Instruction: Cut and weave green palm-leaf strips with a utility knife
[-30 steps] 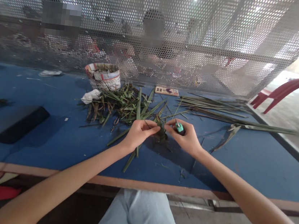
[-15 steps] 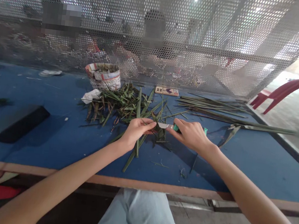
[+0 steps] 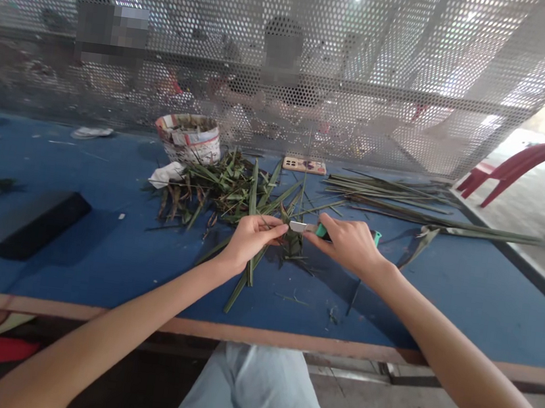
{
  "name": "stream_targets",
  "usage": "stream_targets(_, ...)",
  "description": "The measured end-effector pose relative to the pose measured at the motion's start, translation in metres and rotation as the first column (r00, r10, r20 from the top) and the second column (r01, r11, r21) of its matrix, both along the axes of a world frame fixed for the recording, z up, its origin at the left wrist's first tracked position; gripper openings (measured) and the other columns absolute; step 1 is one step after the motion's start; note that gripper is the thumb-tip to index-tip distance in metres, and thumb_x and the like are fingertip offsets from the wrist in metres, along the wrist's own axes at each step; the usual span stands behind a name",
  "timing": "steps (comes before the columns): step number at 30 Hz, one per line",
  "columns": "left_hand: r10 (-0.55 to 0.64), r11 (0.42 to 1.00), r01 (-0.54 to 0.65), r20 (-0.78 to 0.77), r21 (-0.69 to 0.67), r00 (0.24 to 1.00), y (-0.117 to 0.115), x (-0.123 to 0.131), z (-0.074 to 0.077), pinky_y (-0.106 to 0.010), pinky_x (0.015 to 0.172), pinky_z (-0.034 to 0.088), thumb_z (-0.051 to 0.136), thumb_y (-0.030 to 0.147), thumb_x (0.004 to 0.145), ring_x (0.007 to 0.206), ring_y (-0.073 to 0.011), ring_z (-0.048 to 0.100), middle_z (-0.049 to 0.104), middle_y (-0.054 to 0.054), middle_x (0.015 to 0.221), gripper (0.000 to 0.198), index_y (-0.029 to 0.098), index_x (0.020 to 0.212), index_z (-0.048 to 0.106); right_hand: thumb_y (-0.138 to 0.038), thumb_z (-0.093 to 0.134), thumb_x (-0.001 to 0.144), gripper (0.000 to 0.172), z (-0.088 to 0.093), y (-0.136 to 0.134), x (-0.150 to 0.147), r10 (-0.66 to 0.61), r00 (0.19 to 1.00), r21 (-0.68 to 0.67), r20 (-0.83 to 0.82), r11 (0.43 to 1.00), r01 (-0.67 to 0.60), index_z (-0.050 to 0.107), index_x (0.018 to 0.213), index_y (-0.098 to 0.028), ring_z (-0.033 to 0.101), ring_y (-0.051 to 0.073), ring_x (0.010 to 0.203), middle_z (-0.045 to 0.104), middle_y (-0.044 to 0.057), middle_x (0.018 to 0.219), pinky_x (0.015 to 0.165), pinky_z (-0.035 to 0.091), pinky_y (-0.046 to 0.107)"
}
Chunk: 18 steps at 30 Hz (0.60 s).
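My right hand (image 3: 350,241) is wrapped round a green-handled utility knife (image 3: 323,230), its pale blade pointing left. Pinched in the fingers of my left hand (image 3: 254,238) is a folded green leaf piece (image 3: 292,241), partly covered by the fingertips. The blade lies close over this leaf; whether it touches is hard to tell. Long leaf strips (image 3: 243,283) lie under and beside my left hand. Behind it spreads a heap of cut leaf pieces (image 3: 228,185).
A newspaper-wrapped container (image 3: 193,144) stands behind the heap, with a phone (image 3: 304,165) to its right. Long leaf blades (image 3: 393,195) lie at the back right. A black box-shaped device (image 3: 29,224) with a white cable sits left. A perforated metal screen (image 3: 367,77) borders the blue table (image 3: 479,302).
The knife blade has shifted slightly right and up off the left fingertips. A thin upright strand from the leaf has swung a little to the right. Both hands stay nearly in place.
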<state>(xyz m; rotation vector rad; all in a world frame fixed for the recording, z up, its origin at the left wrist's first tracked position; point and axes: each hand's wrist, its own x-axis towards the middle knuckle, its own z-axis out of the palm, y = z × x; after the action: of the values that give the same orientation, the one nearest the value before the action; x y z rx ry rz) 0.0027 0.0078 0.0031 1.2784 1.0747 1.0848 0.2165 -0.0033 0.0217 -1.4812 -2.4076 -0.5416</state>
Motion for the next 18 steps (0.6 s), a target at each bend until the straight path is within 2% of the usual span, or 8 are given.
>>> stream_targets(7, -0.033, 0.999, 0.034, -0.029, 0.040, 0.999, -0.002, 0.001, 0.001, -0.027, 0.064, 0.053, 0.076, 0.035, 0.067, 0.064, -0.0150, 0.065, 0.070, -0.004, 0.070, 0.022, 0.016, 0.077, 0.072, -0.057, 0.029, 0.095, 0.049, -0.005, 0.000, -0.002, 0.014, 1.000, 0.004, 0.008, 1.000, -0.014, 0.053, 0.089, -0.014, 0.059, 0.017, 0.055, 0.065, 0.007, 0.067, 0.051, 0.011, 0.028)
stream_targets(14, -0.034, 0.992, 0.045, -0.089, 0.120, 0.995, -0.004, 0.000, 0.001, -0.028, 0.065, 0.053, 0.073, 0.038, 0.070, 0.065, -0.0164, 0.065, 0.071, -0.005, 0.072, 0.023, 0.017, 0.079, 0.072, -0.053, 0.021, 0.097, 0.050, -0.005, -0.004, -0.011, -0.008, 1.000, -0.111, 0.015, 0.994, 0.009, 0.051, 0.094, -0.012, 0.060, 0.019, 0.055, 0.067, 0.009, 0.072, 0.050, 0.012, 0.028)
stream_targets(18, -0.023, 0.991, 0.034, -0.088, 0.126, 0.996, -0.002, 0.000, 0.000, -0.028, 0.064, 0.053, 0.073, 0.038, 0.070, 0.064, -0.0164, 0.065, 0.071, -0.005, 0.071, 0.024, 0.016, 0.080, 0.072, -0.050, 0.021, 0.098, 0.047, -0.004, -0.005, -0.010, 0.029, 0.999, -0.143, 0.013, 0.989, -0.027, 0.048, 0.097, -0.012, 0.059, 0.019, 0.056, 0.068, 0.010, 0.074, 0.050, 0.013, 0.028)
